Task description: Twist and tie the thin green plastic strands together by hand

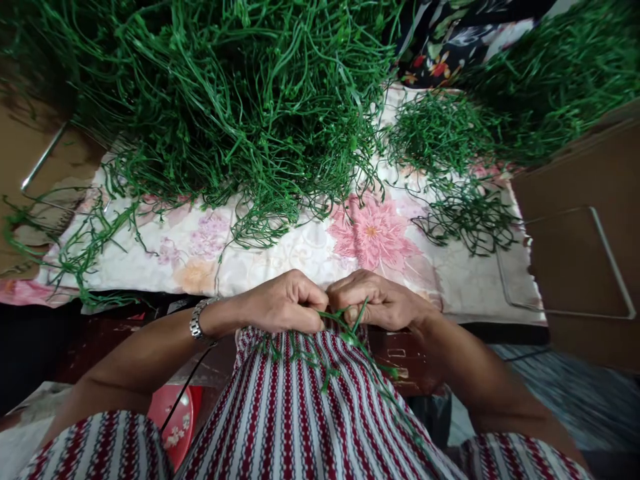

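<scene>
My left hand point(293, 303), with a metal watch point(197, 319) at its wrist, is closed in a pinch near the table's front edge. Close beside it, almost touching, my right hand point(383, 300) is closed too. Between them runs a thin branched green stem point(354, 338), which looks like plastic; both hands grip it. Its loose ends hang down over the striped clothing on my lap. What lies inside the curled fingers is hidden. Just beyond the hands spreads a white floral cloth point(295, 257) with a large pink flower.
A big heap of green stems point(240, 107) covers the back. Smaller bunches point(467, 207) lie at the right, and loose stems point(90, 257) at the left. Cardboard point(575, 247) with a bent metal wire stands at the right. A red bowl point(175, 420) sits low at the left.
</scene>
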The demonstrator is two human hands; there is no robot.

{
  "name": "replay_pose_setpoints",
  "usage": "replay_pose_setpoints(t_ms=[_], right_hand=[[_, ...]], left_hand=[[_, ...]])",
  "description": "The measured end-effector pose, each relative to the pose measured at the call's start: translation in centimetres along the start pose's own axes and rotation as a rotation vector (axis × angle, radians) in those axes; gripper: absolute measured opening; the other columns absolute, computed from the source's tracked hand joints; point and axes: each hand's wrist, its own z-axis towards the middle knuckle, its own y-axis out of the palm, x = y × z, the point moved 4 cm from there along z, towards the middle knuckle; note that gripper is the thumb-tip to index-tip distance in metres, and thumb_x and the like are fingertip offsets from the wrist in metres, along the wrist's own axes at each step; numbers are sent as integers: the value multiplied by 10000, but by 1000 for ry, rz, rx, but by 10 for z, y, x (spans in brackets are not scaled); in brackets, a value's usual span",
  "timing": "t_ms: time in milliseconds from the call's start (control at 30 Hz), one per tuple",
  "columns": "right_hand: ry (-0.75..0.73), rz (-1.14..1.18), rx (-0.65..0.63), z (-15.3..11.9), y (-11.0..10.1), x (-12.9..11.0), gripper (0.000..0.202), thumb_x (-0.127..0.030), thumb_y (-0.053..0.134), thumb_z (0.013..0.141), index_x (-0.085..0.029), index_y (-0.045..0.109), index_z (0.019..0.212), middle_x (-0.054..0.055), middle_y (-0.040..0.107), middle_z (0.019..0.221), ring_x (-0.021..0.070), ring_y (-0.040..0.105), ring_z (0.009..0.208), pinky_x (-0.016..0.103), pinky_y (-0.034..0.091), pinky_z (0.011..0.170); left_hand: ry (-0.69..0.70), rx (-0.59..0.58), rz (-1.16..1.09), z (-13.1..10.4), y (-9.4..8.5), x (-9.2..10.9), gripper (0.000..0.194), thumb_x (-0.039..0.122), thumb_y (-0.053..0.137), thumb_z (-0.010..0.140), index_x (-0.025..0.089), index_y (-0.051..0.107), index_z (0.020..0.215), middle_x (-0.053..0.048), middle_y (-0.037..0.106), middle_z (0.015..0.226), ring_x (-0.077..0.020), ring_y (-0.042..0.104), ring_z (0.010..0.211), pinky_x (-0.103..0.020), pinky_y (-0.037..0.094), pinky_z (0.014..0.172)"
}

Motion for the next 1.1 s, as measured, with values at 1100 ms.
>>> replay_pose_setpoints(t_ms=[1100], right_hand=[[-55, -207, -145, 2, 0, -9, 372, -327, 303, 919, -159, 492, 647, 13, 486, 596, 82, 452, 581, 203, 381, 590]], left_hand=[[380, -56, 621, -6, 7, 10, 340, 191, 442, 833, 177, 277, 536, 41, 313, 509, -81, 335, 481, -251, 266, 518]])
